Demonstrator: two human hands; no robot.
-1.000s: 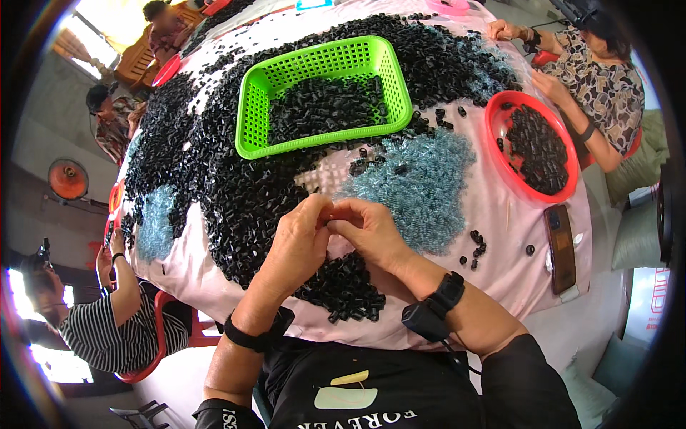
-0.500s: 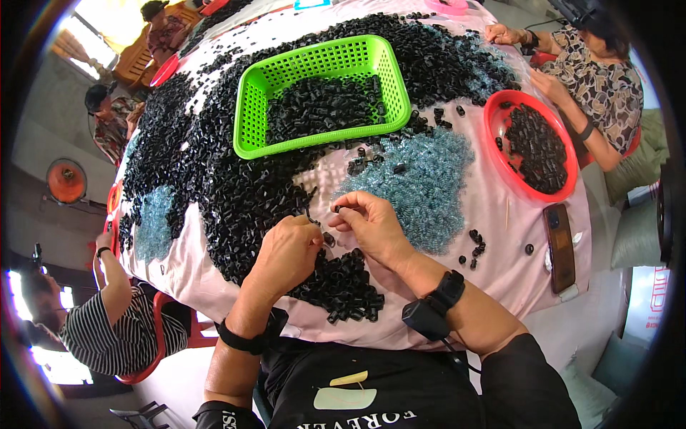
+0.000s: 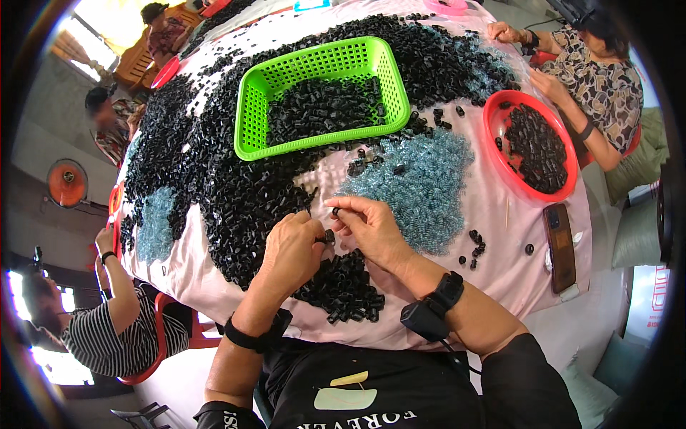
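Observation:
Just above the table, my left hand (image 3: 293, 247) is closed, its thumb and fingers pinching a small black plastic part (image 3: 328, 237). Close by on the right, my right hand (image 3: 371, 230) holds a small dark ring-like piece (image 3: 335, 211) between thumb and forefinger. The two hands are a short gap apart. A big heap of black plastic parts (image 3: 250, 196) lies beyond and left of my left hand, with a smaller pile of black parts (image 3: 346, 289) below my hands. Past my right hand spreads a pile of small clear bluish pieces (image 3: 429, 189).
A green plastic basket (image 3: 321, 134) holding black parts stands at the back middle. To the right are a red basin (image 3: 574, 171) of black parts and a phone (image 3: 559, 247). Other people sit around the pink-covered table (image 3: 500, 286), one in a striped shirt (image 3: 93, 343) at left.
My left hand has turned slightly and shifted a little right, and the black part in it now shows more. My right hand stays nearly in place. The striped-shirt person's arm has moved slightly.

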